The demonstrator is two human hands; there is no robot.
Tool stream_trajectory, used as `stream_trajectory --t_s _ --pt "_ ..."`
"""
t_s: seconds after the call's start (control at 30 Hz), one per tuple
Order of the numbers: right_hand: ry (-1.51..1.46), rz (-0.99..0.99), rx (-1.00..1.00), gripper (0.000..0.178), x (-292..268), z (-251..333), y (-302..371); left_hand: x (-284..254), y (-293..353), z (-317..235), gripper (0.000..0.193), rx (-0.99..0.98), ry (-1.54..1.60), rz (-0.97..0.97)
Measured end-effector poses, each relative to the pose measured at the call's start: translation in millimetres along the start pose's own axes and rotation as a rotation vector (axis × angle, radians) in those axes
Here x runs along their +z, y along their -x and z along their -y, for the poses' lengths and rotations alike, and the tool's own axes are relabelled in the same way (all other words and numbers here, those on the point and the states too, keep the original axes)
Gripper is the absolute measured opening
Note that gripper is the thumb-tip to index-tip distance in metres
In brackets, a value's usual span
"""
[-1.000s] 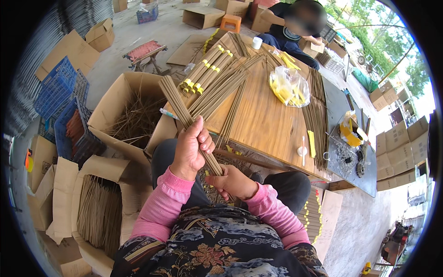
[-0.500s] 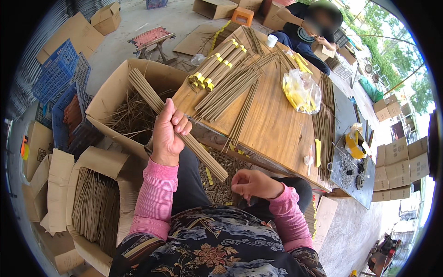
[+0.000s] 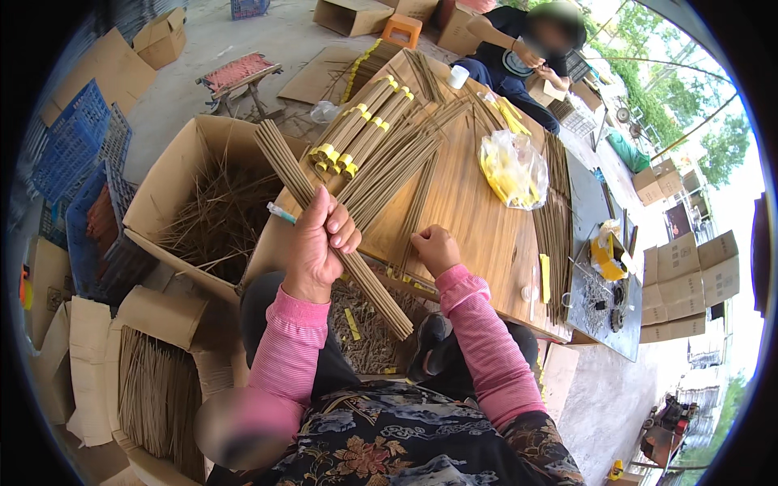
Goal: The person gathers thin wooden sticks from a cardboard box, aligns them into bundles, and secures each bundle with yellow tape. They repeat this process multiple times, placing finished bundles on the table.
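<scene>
In my left hand [image 3: 318,247], fingers wrapped round its middle, is a bundle of thin brown incense sticks [image 3: 374,296]. It slants from upper left to lower right in front of the wooden table [image 3: 466,259]. My right hand [image 3: 440,250] is closed over the table's near edge, beside a narrow row of loose sticks [image 3: 419,198]. Whether a stick is between its fingertips, I cannot make out. A broader pile of loose sticks [image 3: 395,162] lies farther left. Beyond it are several bundles with yellow bands [image 3: 361,130], stacked together.
A clear bag of yellow strips [image 3: 514,170] and more sticks [image 3: 551,235] lie to the right on the table. Open cardboard boxes with sticks [image 3: 158,389] and broken sticks [image 3: 215,211] stand at left. Across the table sits another person [image 3: 519,49]. Stick scraps litter the floor [image 3: 369,324].
My right hand has moved up and forward from above my lap to the table's edge by the loose sticks, its fingers closing. My left hand still holds the bundle; the view has shifted slightly.
</scene>
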State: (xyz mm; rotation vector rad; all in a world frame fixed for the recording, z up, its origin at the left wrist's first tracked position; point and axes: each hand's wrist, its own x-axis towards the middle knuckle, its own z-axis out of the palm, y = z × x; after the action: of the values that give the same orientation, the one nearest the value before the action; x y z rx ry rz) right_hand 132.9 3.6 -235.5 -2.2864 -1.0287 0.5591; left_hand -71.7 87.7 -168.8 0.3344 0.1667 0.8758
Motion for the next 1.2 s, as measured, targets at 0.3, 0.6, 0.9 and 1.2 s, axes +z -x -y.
stream_trajectory --t_s 0.3,0.6,0.9,1.2 --pt "0.379 0.045 0.057 0.039 -9.3 18.0 -17.2 -18.3 -9.2 11.5 0.031 -0.076 0.013 -0.071" --pt "0.439 0.028 0.136 0.044 -24.0 1.0 -16.5 -17.1 -5.1 11.9 0.032 -0.11 -0.005 -0.094" --pt "0.37 -0.086 0.044 0.037 -18.1 -8.0 -8.0 -13.9 -1.6 16.8 0.033 -0.135 -0.065 -0.061" --pt "0.39 0.006 0.024 0.033 -17.2 -20.8 -18.9 -17.9 -0.6 17.2 0.035 -0.13 0.001 -0.083"
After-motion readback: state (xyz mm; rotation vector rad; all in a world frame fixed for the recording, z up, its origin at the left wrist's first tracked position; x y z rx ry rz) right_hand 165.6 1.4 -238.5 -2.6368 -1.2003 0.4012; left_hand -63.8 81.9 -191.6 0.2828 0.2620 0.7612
